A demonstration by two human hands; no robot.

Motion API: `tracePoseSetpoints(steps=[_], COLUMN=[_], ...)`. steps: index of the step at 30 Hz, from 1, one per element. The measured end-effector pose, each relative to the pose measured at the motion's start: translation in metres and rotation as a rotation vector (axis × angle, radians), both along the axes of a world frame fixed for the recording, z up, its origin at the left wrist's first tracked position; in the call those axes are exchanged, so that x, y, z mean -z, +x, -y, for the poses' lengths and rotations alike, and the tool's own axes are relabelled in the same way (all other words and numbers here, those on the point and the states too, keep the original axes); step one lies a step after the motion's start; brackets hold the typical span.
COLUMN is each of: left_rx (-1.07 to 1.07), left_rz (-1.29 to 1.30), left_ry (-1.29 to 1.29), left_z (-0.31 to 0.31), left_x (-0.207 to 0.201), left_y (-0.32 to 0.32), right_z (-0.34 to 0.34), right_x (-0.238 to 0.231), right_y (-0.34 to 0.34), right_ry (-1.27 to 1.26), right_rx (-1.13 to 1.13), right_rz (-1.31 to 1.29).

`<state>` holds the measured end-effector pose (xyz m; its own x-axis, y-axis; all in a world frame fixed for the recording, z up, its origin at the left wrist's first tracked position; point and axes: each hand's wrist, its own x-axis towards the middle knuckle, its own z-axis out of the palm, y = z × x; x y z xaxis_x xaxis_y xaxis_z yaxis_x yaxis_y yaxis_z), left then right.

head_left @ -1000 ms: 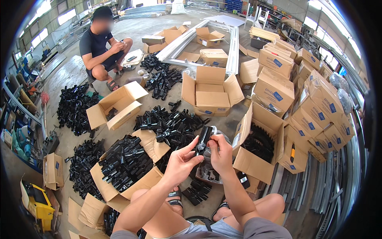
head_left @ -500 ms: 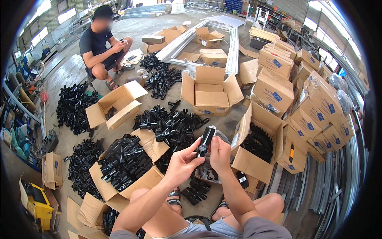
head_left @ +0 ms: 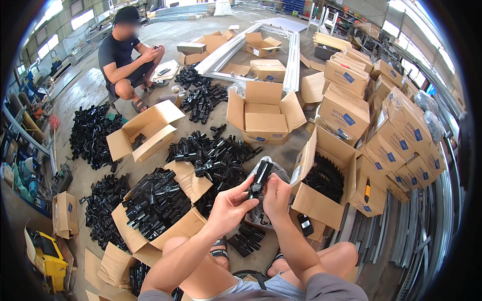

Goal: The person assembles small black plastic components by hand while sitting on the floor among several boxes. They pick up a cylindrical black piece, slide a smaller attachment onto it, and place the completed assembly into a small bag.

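Observation:
A glossy black tubular fitting [head_left: 261,173], with a rounded lower end, is held up over my lap. My left hand [head_left: 230,209] pinches its lower part between thumb and fingers. Against its right side my right hand [head_left: 276,194] is closed, thumb bent; whether a small piece is also in those fingers is hidden. Beneath my hands stands a small box with clear plastic bags [head_left: 257,216], partly covered by them. Between my feet lies a small bunch of black fittings [head_left: 246,240]. An open carton heaped with similar fittings [head_left: 156,203] stands to my left.
Piles of black fittings [head_left: 216,155] cover the floor ahead. An open carton of black parts [head_left: 325,178] is at right, near a black phone-like device [head_left: 305,225] and an orange-handled cutter [head_left: 367,191]. Stacked cartons [head_left: 396,133] rise beyond. A co-worker [head_left: 123,60] squats at far left.
My right thumb has bent down and the right hand has curled in beside the fitting. My left hand keeps its grip almost unchanged. The whole view has shifted slightly.

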<state>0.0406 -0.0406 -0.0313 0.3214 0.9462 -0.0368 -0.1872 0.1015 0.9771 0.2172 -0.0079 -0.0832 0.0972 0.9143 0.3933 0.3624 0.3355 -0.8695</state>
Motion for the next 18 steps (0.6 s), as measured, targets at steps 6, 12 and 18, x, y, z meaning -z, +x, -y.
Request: tracePoseSetpoints(steps=[6, 12, 18], left_rx=[-0.01, 0.001, -0.001], left_rz=[0.015, -0.026, -0.03], left_ry=[-0.003, -0.019, -0.012], left_z=[-0.003, -0.002, -0.004], left_x=[0.0, 0.002, 0.004], left_y=[-0.003, -0.002, -0.003], right_z=[-0.001, 0.001, -0.004], right_x=[-0.01, 0.004, -0.003], right_y=[-0.023, -0.006, -0.019], right_ry=[0.233, 0.118, 0.179], right_rx=[0.151, 0.044, 0.181], right_rz=[-0.13, -0.187, -0.076])
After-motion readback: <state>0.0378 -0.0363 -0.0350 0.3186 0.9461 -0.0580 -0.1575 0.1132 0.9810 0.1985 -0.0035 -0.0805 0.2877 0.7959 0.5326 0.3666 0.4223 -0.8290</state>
